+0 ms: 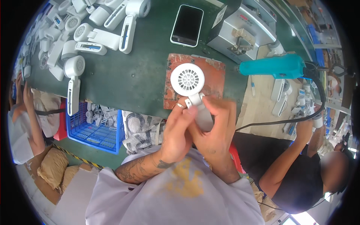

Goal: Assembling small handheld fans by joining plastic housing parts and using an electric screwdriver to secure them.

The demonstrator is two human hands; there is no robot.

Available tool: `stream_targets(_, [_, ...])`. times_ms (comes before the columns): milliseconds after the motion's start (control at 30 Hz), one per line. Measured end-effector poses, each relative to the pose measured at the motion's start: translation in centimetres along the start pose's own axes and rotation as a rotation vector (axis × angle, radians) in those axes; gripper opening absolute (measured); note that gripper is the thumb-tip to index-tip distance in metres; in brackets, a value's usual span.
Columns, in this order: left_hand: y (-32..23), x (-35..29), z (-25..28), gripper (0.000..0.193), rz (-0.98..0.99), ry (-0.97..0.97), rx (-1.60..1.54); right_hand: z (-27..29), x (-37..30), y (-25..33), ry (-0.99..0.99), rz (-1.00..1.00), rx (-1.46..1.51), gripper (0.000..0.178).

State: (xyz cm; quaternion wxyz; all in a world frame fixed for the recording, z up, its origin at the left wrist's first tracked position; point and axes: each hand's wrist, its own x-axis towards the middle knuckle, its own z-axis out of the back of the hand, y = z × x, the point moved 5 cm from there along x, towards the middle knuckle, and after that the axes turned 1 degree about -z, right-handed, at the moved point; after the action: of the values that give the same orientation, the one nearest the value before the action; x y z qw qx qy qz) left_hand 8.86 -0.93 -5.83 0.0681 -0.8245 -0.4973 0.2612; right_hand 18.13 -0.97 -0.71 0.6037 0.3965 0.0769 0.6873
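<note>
A white handheld fan with a round slotted grille lies head-away over a worn orange-red block on the green bench. Both my hands close around its handle. My left hand has its thumb and fingers pressed at the hinge end of the handle, and a ring shows on one finger. My right hand wraps the handle's right side, thumb and forefinger near the joint below the fan head. The handle's lower part is hidden between my palms.
Many white fans pile up at the far left. A phone, a silver machine box and a teal electric screwdriver with a black cable surround the block. A blue crate holds parts. A co-worker's arm reaches in at right; another person sits left.
</note>
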Motion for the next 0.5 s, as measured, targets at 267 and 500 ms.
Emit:
stream_targets(267, [-0.9, 0.5, -0.2, 0.033, -0.066, 0.057, 0.292, 0.3, -1.1, 0.4, -0.132, 0.131, 0.016, 0.053])
stream_targets(500, [-2.4, 1.3, 0.8, 0.041, -0.122, 0.164, 0.166, 2.0, -3.0, -0.8, -0.116, 0.007, 0.269, 0.065])
